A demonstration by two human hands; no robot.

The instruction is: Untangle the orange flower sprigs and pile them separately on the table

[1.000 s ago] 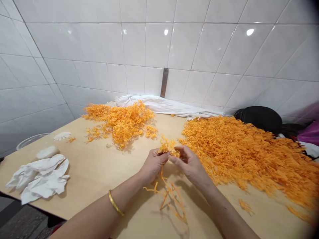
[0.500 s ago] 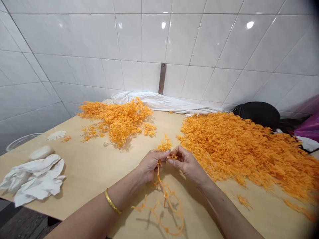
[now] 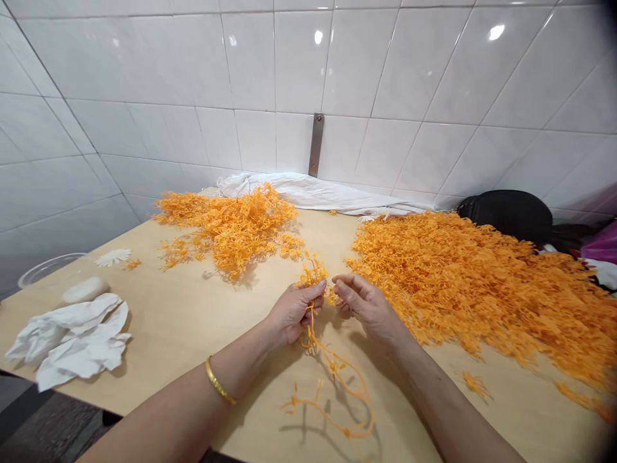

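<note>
My left hand (image 3: 297, 310) is closed around an orange plastic flower stem (image 3: 313, 331). Small spiky orange blossoms (image 3: 313, 271) stick up above its thumb. The rest of the stem, thin and branching, hangs below the hand and curls in a loop over the table. Just to the right, my right hand (image 3: 364, 302) has its thumb and fingertips drawn together beside the blossoms; whatever they pinch, if anything, is too small to make out. A big heap of loose orange plastic blossoms (image 3: 472, 283) lies to the right of this hand.
At the back left of the table (image 3: 193, 334) sits a pile of orange sprays (image 3: 231, 231). Crumpled white tissue (image 3: 81, 341), a white rounded lump (image 3: 85, 290) and a white flower piece (image 3: 114, 257) lie left. White cloth (image 3: 308, 191) and a black case (image 3: 511, 215) line the tiled wall.
My right hand has drawn slightly away from the left, opening a small gap. The hanging stem loop has swung right. The whole view has shifted a little.
</note>
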